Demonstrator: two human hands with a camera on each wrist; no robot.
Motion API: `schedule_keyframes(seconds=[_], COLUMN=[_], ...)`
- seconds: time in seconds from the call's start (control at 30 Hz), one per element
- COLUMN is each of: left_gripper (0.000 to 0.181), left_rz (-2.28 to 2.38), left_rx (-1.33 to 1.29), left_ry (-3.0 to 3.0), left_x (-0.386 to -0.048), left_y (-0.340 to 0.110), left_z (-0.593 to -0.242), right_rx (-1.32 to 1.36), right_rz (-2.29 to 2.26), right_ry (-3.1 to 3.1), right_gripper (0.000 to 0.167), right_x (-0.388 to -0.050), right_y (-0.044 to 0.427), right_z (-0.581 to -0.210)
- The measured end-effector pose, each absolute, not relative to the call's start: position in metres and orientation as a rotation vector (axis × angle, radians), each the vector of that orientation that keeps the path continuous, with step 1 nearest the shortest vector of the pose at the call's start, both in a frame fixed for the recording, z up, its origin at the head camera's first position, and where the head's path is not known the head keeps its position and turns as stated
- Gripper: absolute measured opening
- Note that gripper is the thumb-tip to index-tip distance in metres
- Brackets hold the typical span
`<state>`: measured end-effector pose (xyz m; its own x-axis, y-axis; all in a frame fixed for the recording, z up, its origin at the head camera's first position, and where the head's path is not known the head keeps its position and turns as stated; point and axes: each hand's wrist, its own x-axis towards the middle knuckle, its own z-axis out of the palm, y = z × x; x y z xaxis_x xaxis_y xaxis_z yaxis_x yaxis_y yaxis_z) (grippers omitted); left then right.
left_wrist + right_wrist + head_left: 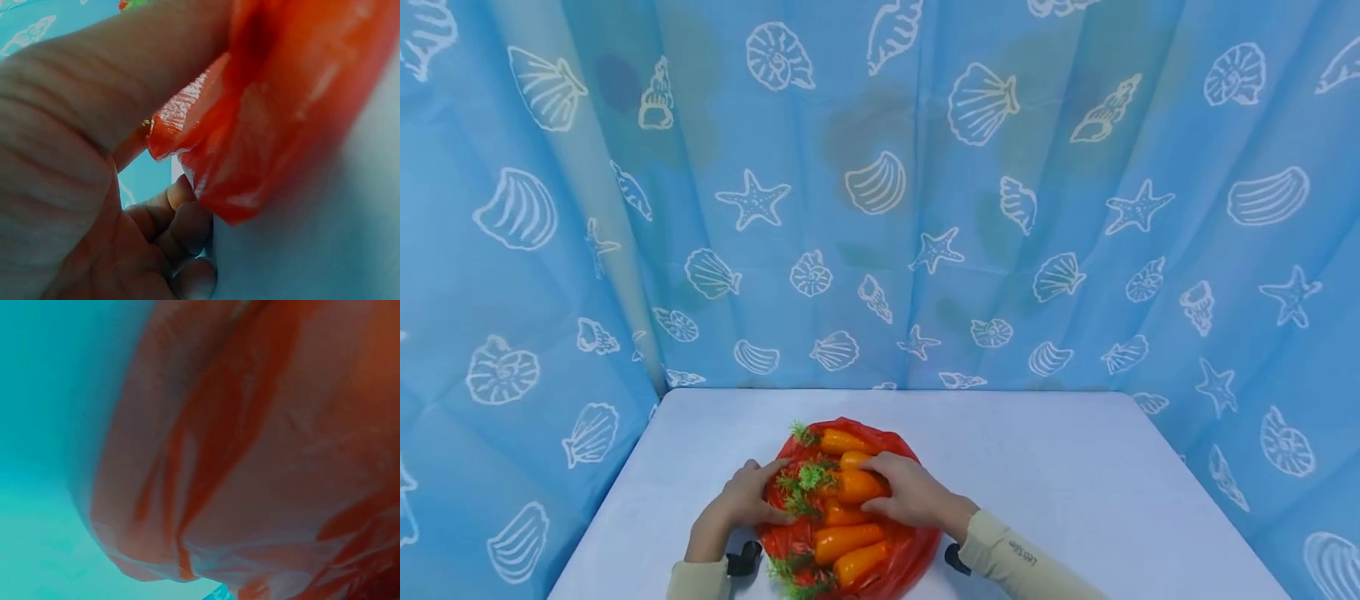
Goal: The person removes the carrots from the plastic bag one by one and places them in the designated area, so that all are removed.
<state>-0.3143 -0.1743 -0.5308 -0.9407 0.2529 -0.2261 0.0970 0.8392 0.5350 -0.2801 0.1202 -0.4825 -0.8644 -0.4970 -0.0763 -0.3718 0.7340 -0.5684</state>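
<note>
Your right hand (913,492) grips a glossy, tapered orange carrot (853,487) on a crumpled red plastic bag (919,552). Your left hand (746,497), loosely spread, touches the bag's left side.

White tbl (1045,475) w/ red plastic bag (917,552) on top, slightly L of ctr.

A single short line of small dark lettering (1023,553) runs along the pale right sleeve (1032,568); it seems to begin with "Let", the remaining letters being too small in the head view to make out
</note>
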Motion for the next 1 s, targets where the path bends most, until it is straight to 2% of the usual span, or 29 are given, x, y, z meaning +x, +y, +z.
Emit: schedule_keyframes(seconds=[0.47, 0.7, 1.0], left_gripper=[0.09, 0.091, 0.091], left_rz=[0.751, 0.75, 0.779], left_rx=[0.277, 0.254, 0.256], left_ry=[2.772, 2.773, 2.76], left_x=[-0.31, -0.308, -0.308], left_y=[-0.173, -0.173, -0.172], left_z=[-0.526, -0.529, -0.528], right_rx=[-0.752, -0.837, -0.869], right_rz=[-1.049, -1.156, -1.371], right_ry=[2.662, 2.618, 2.702], right_gripper=[0.053, 0.048, 0.051], right_x=[-0.283, -0.278, -0.273], right_y=[0.113, 0.106, 0.102], right_z=[-0.463, -0.446, -0.431])
